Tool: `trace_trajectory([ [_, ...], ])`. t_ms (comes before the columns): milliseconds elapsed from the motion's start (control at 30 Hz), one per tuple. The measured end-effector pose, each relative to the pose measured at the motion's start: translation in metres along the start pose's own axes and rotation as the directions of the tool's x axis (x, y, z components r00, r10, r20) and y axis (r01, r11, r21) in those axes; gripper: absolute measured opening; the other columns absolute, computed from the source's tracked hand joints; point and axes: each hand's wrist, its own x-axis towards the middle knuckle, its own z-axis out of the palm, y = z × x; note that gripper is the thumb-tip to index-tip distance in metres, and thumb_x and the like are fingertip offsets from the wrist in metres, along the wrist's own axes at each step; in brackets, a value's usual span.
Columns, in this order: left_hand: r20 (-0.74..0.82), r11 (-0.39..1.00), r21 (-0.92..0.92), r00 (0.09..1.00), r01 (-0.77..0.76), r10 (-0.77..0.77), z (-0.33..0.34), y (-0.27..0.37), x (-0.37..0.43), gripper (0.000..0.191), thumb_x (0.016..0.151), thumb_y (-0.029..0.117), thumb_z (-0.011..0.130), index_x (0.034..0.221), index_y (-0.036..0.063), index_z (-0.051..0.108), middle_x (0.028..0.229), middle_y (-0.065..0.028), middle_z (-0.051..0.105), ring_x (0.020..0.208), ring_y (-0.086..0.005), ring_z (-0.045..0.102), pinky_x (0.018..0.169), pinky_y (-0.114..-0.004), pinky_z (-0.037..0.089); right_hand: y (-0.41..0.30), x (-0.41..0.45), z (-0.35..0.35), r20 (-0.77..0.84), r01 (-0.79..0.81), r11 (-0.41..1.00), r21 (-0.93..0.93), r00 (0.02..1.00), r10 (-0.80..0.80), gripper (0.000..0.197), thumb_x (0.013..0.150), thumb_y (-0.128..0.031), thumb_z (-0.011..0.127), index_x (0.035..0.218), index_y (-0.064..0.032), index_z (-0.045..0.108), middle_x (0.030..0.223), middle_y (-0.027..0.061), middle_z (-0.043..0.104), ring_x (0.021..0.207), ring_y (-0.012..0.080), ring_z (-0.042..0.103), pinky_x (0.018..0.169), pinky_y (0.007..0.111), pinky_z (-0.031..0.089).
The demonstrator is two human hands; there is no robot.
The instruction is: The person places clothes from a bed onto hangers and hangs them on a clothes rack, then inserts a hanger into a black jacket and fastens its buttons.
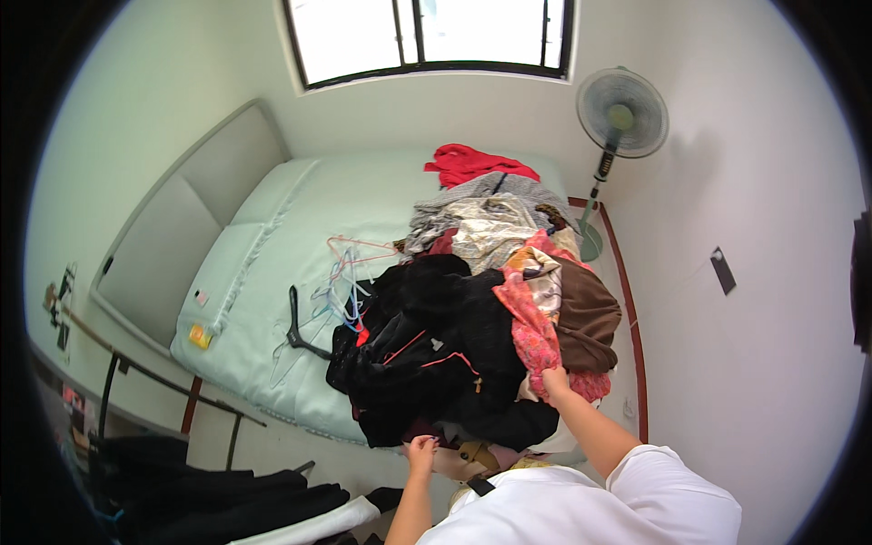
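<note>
A large heap of clothes lies on the bed before me. My right hand [555, 382] is closed around a pink floral garment [533, 327] at the heap's right side. Directly beside that garment is a brown garment [587, 310]. My left hand [422, 449] is at the heap's near edge, close to a black garment [436, 327] with red cords. Its fingers are bent together, but whether cloth is between them is too small to make out. Tan clothing [477, 455] lies low, between my hands and near my body.
Several loose hangers [344, 286] and a black hanger [297, 330] lie left of the heap on the bed [272, 293]. A red garment [477, 163] tops its far end. A standing fan [620, 116] is at the far right corner. Dark clothes [225, 501] hang on a rack [160, 380] at lower left.
</note>
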Motion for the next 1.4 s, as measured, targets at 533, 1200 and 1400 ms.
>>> trace_trajectory([
  [533, 0.678, 0.855, -0.218, 0.703, 0.471, -0.215, 0.171, 0.095, -0.001, 0.033, 0.084, 0.017, 0.049, 0.114, 0.0021, 0.050, 0.106, -0.0104, 0.059, 0.095, -0.0207, 0.058, 0.082, -0.034, 0.046, -0.055, -0.104, -0.017, 0.786, 0.106, 0.961, -0.256, 0.601, 0.143, 0.029, 0.072, -0.002, 0.045, 0.100, -0.0025, 0.057, 0.084, 0.0068, 0.059, 0.076, 0.0167, 0.055, 0.066, 0.030, 0.044],
  [1200, 0.273, 0.950, -0.282, 0.938, -0.135, 0.214, 0.102, 0.198, -0.042, 0.034, 0.075, -0.004, 0.050, 0.108, -0.0026, 0.054, 0.104, -0.0109, 0.059, 0.092, -0.0196, 0.059, 0.082, -0.032, 0.047, -0.029, 0.057, -0.062, 0.601, 0.660, -0.010, -0.751, 0.677, -0.424, 0.072, 0.065, -0.019, 0.066, 0.130, -0.0163, 0.036, 0.137, 0.0118, 0.029, 0.124, 0.0350, 0.031, 0.094, 0.055, 0.030],
  [1400, -0.045, 0.860, -0.342, 0.920, -0.380, 0.389, 0.062, 0.239, -0.094, 0.048, 0.069, 0.000, 0.049, 0.117, -0.0007, 0.046, 0.107, -0.0134, 0.056, 0.094, -0.0250, 0.058, 0.083, -0.035, 0.047, -0.052, 0.089, -0.052, 0.495, 0.706, 0.195, -0.681, 0.640, -0.587, 0.048, 0.067, -0.006, 0.056, 0.114, -0.0147, 0.052, 0.122, 0.0122, 0.048, 0.113, 0.0285, 0.044, 0.087, 0.042, 0.040],
])
